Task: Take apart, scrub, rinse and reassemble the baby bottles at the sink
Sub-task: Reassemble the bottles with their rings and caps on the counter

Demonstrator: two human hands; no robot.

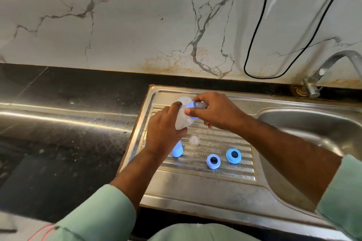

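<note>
Over the steel drainboard [205, 182] my left hand [162, 133] grips a clear baby bottle [183, 119], tilted with its neck toward the right. My right hand [215, 111] pinches the blue screw ring [191, 106] at that neck, its fingers curled round it. On the ribbed drainboard lie two blue rings [213, 161] [233, 155] and a small clear nipple [194, 141]. A blue-based bottle part [177, 151] stands just under my left wrist, partly hidden. Another pale clear piece [183, 99] shows behind my hands.
The sink basin [313, 133] opens to the right, with a steel tap [323, 70] at the back right corner. Black stone counter [58, 123] runs to the left. A black cable [254, 45] hangs down the marble wall.
</note>
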